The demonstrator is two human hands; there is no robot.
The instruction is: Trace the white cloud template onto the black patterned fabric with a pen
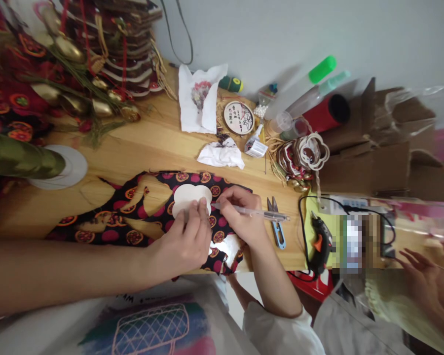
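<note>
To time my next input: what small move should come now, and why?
I'd probably draw the pen along the white shape's edge: the right hand holds the pen with its tip close to that edge, and the left hand's fingers rest on the shape, which lies over the patterned cloth.

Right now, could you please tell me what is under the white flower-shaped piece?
Dark patterned fabric shows around the white piece; whatever lies directly beneath it is hidden.

A flat white scalloped piece (186,197) lies under the left hand (190,236), on dark, holed, circle-printed cloth (217,222); the right hand's (242,212) clear pen (262,213) apparently meets its edge.
</note>
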